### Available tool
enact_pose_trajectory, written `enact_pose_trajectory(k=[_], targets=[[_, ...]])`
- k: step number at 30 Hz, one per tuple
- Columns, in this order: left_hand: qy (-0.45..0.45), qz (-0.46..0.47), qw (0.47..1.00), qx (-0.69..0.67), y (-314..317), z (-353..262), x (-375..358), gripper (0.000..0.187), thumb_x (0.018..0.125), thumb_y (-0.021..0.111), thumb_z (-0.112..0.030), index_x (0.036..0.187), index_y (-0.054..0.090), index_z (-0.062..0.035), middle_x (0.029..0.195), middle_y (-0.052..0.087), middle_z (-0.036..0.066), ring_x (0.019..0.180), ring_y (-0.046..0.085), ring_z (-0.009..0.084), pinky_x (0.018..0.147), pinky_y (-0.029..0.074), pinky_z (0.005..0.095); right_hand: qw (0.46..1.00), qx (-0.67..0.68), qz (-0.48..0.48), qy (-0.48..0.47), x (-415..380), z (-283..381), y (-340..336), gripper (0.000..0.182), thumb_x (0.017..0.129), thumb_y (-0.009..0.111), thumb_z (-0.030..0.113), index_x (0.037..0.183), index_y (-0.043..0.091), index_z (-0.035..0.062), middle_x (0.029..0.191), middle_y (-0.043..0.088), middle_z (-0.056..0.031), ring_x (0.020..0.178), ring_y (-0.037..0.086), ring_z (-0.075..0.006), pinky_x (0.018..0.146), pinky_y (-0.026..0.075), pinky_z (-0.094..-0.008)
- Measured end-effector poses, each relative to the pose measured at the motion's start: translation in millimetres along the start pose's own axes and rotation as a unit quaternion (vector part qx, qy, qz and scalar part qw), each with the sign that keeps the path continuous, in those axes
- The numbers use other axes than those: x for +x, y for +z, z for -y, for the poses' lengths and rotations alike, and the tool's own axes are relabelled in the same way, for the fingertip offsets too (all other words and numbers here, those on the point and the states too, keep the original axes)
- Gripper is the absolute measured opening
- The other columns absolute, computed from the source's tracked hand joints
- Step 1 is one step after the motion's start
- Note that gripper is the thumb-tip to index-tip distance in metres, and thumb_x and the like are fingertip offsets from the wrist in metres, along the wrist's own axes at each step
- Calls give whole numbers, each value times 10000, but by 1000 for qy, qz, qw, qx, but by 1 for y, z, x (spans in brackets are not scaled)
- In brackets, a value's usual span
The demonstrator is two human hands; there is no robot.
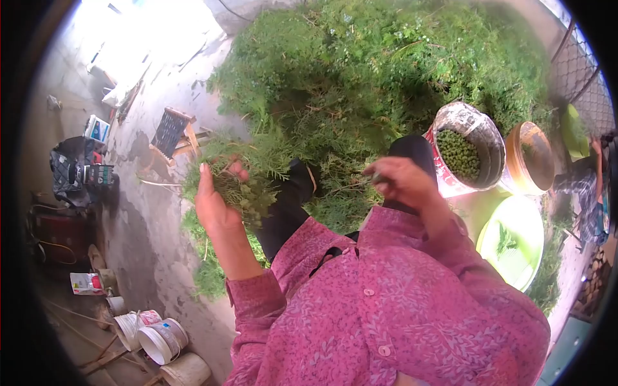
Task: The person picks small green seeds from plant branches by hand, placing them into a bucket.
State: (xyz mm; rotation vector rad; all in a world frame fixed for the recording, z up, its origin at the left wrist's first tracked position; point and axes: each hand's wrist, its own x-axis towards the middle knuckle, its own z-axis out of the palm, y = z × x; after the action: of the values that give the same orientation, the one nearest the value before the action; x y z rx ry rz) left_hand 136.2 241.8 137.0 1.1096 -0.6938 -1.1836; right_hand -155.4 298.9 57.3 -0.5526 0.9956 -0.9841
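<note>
My left hand is closed around a leafy evergreen branch, its thumb up and its fingertips showing among the foliage. Over my right knee, my right hand is closed in a pinch; what lies between the fingertips is too small to make out. A large heap of cut evergreen branches spreads in front of my legs. Beside my right hand stands a red and white bucket, partly filled with small round green cones or berries.
Right of the bucket are an orange bucket and a lime-green basin holding a sprig. A folding stool stands at left. White buckets lie lower left. Another person's checked sleeve shows at far right.
</note>
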Motion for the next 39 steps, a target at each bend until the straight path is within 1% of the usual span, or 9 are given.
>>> enact_pose_trajectory(k=[3,7,9,10,12,13,16,22,39], targets=[[-33,49,997,-41,-6,11,8,383,942,369,-316,1083,517,9,882,624,148,757,600,256,695,507,374,975,8,-100,-197,-22,39,-26,157,838,555,75,970,598,1,661,563,-15,492,466,-52,415,343,-171],[-100,54,986,-125,3,17,10,398,957,321,-310,1115,493,12,902,614,146,806,592,259,722,499,384,811,-237,-399,-356,-28,56,-118,306,808,593,154,1076,578,6,732,616,-84,614,558,-136,559,453,-240],[-98,47,983,-146,6,22,10,399,959,312,-307,1125,482,14,928,607,151,817,590,262,730,499,393,434,-693,-518,-251,-27,45,-154,412,766,621,242,1102,569,9,896,629,-175,791,605,-237,700,479,-318],[-93,42,981,-165,9,24,10,401,962,304,-304,1135,471,16,953,599,155,828,588,266,738,499,401,432,-695,-515,-255,-26,42,-160,412,766,621,242,1102,569,9,896,629,-175,791,605,-237,700,479,-318],[-86,65,984,-140,12,25,6,401,963,300,-301,1140,462,20,978,589,159,835,587,270,754,498,409,582,-612,-468,-262,-28,31,-162,479,734,637,291,1127,561,27,1044,589,-223,943,583,-295,810,457,-359],[-84,92,986,-109,12,26,3,401,964,296,-297,1145,454,24,1002,579,162,842,586,274,770,498,417,727,-495,-431,-199,-35,43,-119,426,746,630,265,1103,582,36,1010,616,-180,907,601,-244,806,466,-321],[-123,79,972,-182,21,37,3,402,963,301,-294,1138,458,32,1008,576,169,856,583,279,794,491,419,864,-375,-202,-269,-19,38,-53,293,776,619,214,985,630,9,938,646,-123,831,613,-169,743,481,-280],[-156,117,965,-173,35,47,-18,399,954,337,-308,1112,485,28,963,597,173,864,584,273,781,489,394,901,-321,102,-274,-8,19,83,316,779,659,178,1017,584,-16,800,648,-98,735,601,-111,658,486,-256],[-126,159,974,-106,42,44,-39,432,956,336,-329,1137,489,32,1034,588,149,945,573,232,819,466,354,955,-233,24,-182,27,-4,91,332,688,686,195,890,572,-43,770,579,-38,696,511,-87,601,440,-258]])
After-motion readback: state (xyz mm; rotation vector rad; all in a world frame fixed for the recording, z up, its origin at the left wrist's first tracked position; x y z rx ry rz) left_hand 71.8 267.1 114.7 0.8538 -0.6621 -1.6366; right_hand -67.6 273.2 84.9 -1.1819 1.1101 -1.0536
